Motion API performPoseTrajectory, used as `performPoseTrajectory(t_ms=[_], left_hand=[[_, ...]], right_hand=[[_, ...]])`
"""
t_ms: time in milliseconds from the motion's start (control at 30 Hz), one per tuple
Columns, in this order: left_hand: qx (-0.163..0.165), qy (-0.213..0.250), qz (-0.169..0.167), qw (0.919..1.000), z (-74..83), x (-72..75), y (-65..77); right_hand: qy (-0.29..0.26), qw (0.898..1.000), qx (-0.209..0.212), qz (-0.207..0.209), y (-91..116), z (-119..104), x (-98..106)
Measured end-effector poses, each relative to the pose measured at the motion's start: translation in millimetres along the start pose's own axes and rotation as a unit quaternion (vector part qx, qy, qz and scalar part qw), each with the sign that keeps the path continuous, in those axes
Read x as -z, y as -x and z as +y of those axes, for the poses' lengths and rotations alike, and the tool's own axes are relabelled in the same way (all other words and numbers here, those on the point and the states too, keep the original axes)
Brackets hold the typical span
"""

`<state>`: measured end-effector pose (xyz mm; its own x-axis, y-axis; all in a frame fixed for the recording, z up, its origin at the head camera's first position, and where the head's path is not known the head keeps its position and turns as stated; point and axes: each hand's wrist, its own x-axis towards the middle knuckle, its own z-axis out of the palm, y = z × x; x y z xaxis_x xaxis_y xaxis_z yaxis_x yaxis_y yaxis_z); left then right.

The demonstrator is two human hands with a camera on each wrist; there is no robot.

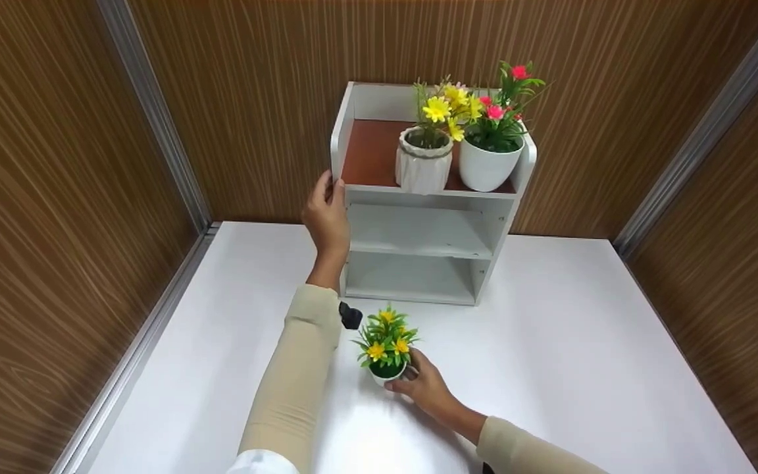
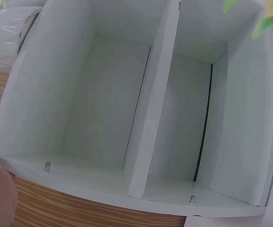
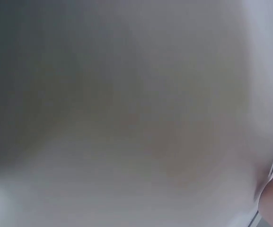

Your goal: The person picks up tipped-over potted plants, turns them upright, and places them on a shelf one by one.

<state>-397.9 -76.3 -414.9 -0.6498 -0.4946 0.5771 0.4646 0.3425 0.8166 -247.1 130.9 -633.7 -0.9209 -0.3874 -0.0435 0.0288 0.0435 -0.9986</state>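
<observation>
In the head view, my left hand (image 1: 328,217) holds the left side edge of a white three-tier shelf unit (image 1: 416,251), thumb in front and fingers behind the panel. The left wrist view shows the unit's two lower compartments close up, with part of my hand at the left edge. On the white table, my right hand (image 1: 428,387) grips a small artificial potted plant (image 1: 387,349) by its white pot from the right. The plant is upright, with yellow flowers and green leaves. The right wrist view is mostly a blurred pale surface.
A ribbed white pot (image 1: 424,164) with yellow flowers and a smooth white pot (image 1: 489,163) with red and pink flowers stand on the shelf's brown top. Wood-grain walls (image 1: 260,112) enclose the white table (image 1: 570,342) at the back and both sides.
</observation>
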Motion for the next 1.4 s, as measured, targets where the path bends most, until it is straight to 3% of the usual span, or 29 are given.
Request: performPoseTrajectory(t_ms=[233,467,600,833,1033,1400], left_hand=[[0.0,0.0,-0.003,1.0,2.0,-1.1,-0.9],[0.003,0.007,-0.011,0.9999,3.7,-1.5,-1.6],[-0.001,0.007,-0.01,0.9999,3.7,-0.4,-2.1],[0.001,0.007,-0.008,0.9999,3.0,-0.8,-1.9],[0.008,0.013,-0.006,0.9999,0.9,0.5,-0.4],[0.014,0.011,-0.009,0.9998,1.1,1.7,0.1]], right_hand=[[0.006,1.0,0.009,0.025,-0.8,-4.0,1.2],[0.078,0.994,0.033,0.075,4.2,-13.1,1.3],[0.085,0.992,0.039,0.089,5.8,-22.5,-1.6],[0.08,0.988,0.049,0.126,13.9,-65.4,-10.4],[0.099,0.981,0.086,0.144,0.6,-68.5,-0.8],[0.102,0.969,0.161,0.16,-20.5,-128.3,4.8]])
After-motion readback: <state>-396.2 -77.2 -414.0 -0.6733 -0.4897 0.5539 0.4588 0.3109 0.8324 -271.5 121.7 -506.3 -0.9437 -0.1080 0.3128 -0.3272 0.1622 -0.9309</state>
